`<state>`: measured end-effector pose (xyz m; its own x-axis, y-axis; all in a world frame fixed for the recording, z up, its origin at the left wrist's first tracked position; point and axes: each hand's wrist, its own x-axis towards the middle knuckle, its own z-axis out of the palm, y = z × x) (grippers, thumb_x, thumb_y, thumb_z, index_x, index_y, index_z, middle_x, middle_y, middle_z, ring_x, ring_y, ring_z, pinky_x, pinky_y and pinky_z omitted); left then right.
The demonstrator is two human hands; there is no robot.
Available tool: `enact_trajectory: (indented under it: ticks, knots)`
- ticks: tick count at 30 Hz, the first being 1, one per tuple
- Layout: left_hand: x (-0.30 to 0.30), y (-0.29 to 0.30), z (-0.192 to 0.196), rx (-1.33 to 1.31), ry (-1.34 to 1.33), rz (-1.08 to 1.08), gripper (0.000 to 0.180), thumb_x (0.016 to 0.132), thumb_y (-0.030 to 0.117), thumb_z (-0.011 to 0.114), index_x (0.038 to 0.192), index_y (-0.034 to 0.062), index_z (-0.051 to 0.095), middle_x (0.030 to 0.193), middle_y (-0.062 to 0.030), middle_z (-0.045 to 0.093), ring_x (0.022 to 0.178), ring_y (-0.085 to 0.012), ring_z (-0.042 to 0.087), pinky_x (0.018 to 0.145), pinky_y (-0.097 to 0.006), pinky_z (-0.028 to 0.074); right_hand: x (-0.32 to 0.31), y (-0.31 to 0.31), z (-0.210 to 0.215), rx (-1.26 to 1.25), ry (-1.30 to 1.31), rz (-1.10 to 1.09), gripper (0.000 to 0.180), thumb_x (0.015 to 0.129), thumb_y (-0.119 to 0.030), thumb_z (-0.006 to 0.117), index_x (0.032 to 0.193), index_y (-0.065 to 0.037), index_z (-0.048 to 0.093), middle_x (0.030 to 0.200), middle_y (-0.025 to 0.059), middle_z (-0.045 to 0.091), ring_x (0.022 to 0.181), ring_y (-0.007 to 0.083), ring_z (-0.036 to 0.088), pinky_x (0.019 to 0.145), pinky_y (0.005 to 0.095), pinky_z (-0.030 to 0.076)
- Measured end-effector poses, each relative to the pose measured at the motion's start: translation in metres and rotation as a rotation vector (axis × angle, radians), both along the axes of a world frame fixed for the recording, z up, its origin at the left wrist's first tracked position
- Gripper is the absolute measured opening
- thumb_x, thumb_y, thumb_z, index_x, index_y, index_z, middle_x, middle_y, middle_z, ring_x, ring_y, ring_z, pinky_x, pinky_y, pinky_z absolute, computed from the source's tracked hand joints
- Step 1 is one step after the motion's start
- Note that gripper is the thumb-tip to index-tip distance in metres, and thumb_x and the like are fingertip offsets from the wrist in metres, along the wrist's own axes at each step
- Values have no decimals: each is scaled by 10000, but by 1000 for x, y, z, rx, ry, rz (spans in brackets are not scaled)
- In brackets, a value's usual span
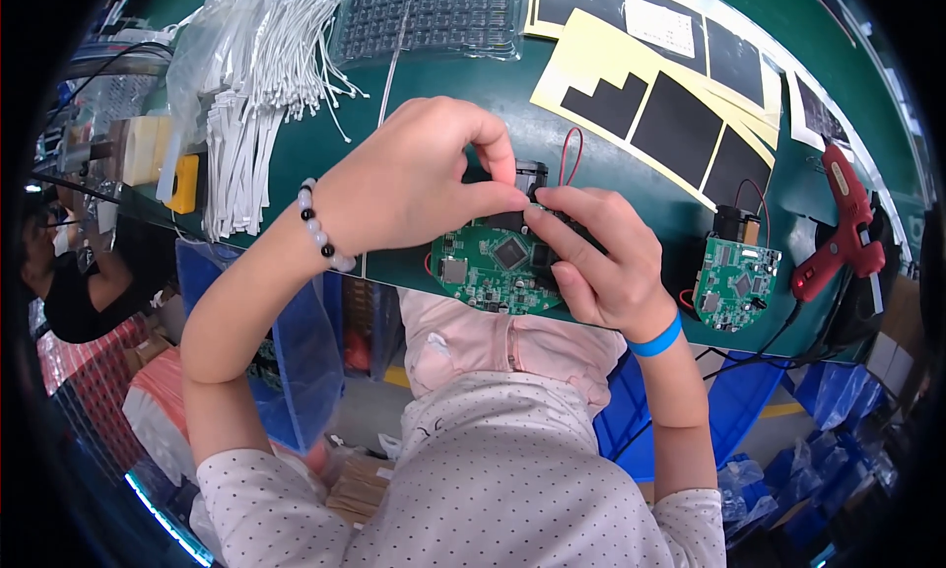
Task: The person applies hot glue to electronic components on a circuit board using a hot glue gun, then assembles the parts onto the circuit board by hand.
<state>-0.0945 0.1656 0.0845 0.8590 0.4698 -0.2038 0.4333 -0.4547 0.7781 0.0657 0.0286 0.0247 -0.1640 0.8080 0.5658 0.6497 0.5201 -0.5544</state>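
Observation:
A green circuit board (483, 272) lies at the table's near edge in front of me, with a black part (530, 174) standing at its far side and a red wire loop (572, 156) rising beside it. Over the board's far edge, my left hand (434, 169) is closed, thumb and forefinger pinched at the black part; what sits between them is hidden. My right hand (611, 258) covers the board's right side, its fingertips meeting the left thumb and its thumb by the board's edge.
A second green board (737, 282) lies to the right, beside a red glue gun (840, 223) with a black cable. Yellow sheets with black pads (680, 125) lie at far right. White cable ties (246, 125) in a bag and a clear plastic tray (429, 21) lie farther back.

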Motion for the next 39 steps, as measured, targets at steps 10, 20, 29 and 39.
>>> enact_trajectory:
  ticks: [10,20,29,39]
  knots:
    - [3,6,-1,-314,196,74,215,794,161,703,686,51,552,537,65,433,482,8,330,417,-187,222,0,-1,-1,29,-32,-6,354,640,-87,662,982,2,636,1009,130,567,802,290,584,666,351,509]
    - [-5,13,-19,-455,119,64,247,827,178,685,676,39,547,598,63,494,515,15,364,436,-174,255,-1,0,0,41,-25,-10,336,653,-68,648,981,2,635,1001,124,567,790,284,586,649,344,506]
    - [-6,25,-10,-425,98,141,299,897,269,585,690,55,564,605,83,462,553,13,359,472,-173,264,-1,-1,-3,56,-20,-13,351,651,-54,646,998,-2,624,1005,125,571,773,284,585,637,338,505]
    - [-4,8,-9,-319,154,68,294,789,209,722,649,66,507,550,76,447,477,16,332,411,-186,224,-3,-2,-3,63,-10,-29,330,673,-50,641,1001,-19,622,997,120,581,763,281,585,645,343,502]
